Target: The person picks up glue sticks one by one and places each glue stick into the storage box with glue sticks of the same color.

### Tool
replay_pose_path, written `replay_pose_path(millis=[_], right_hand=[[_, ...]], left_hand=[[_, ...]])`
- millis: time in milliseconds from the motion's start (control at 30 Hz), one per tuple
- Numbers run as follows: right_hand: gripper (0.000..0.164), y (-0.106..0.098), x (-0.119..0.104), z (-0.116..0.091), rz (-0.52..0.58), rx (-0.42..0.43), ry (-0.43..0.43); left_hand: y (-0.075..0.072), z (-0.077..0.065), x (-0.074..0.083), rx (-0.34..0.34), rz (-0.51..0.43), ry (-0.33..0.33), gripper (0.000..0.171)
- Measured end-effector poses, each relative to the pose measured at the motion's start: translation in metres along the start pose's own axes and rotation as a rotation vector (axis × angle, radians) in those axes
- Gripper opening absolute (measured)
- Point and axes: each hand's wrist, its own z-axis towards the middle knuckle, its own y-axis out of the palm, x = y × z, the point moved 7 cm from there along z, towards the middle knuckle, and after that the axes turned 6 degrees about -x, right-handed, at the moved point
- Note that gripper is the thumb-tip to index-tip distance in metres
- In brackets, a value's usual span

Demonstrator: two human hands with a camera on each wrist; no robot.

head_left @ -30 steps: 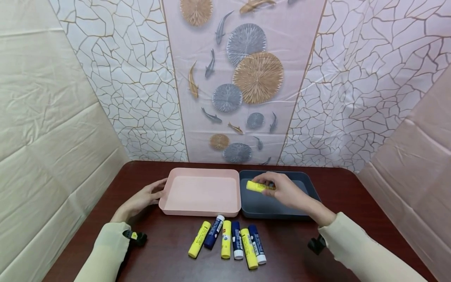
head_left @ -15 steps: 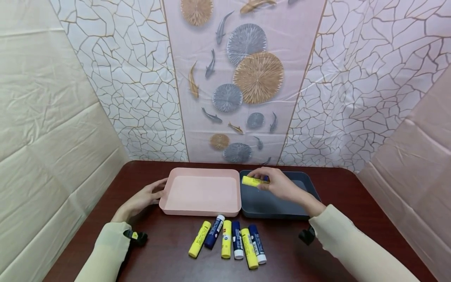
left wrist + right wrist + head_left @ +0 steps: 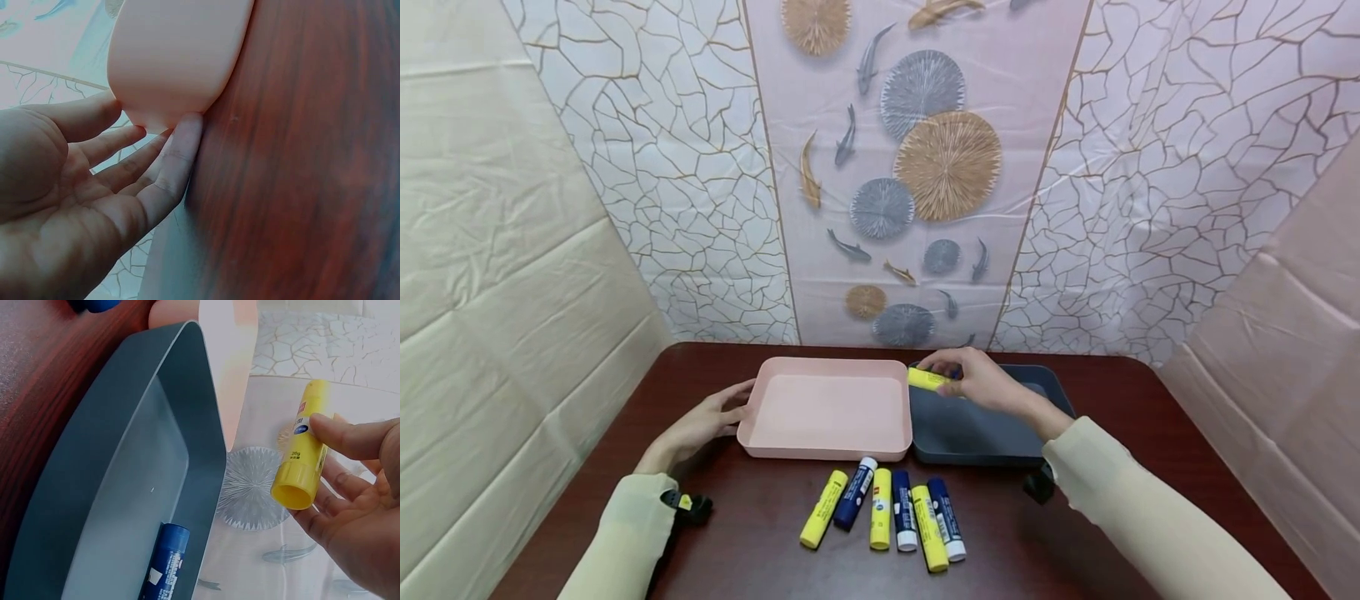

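Note:
My right hand pinches a yellow glue stick between thumb and fingers, over the back left part of the dark blue-grey tray. The stick is tilted in the right wrist view, its hollow end facing the camera. Inside that tray lies a blue glue stick, mostly hidden by my right hand in the head view. My left hand touches the left end of the pink tray, fingertips against its wall and fingers mostly straight.
In front of the trays, three yellow glue sticks and three blue glue sticks with white ends lie in a loose row on the dark red wooden table. A patterned cloth backdrop stands behind the table.
My right hand has moved left and toward the back, carrying the yellow glue stick to the tray's back left corner. The left hand and both trays have stayed put.

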Motion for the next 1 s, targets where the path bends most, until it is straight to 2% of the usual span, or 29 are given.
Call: replay_pose_path(millis=[300,600,1000], right_hand=[[0.037,-0.002,0.000,0.009,0.005,-0.007,-0.019],[0.037,0.002,-0.007,0.027,0.005,-0.052,-0.031],[0.037,0.014,-0.011,0.052,-0.002,-0.082,-0.042]], left_hand=[[0.000,0.004,0.000,0.003,0.011,0.004,0.064],[0.001,0.003,0.001,-0.002,-0.004,0.005,0.066],[0.002,0.001,0.000,0.022,0.015,-0.022,0.065]])
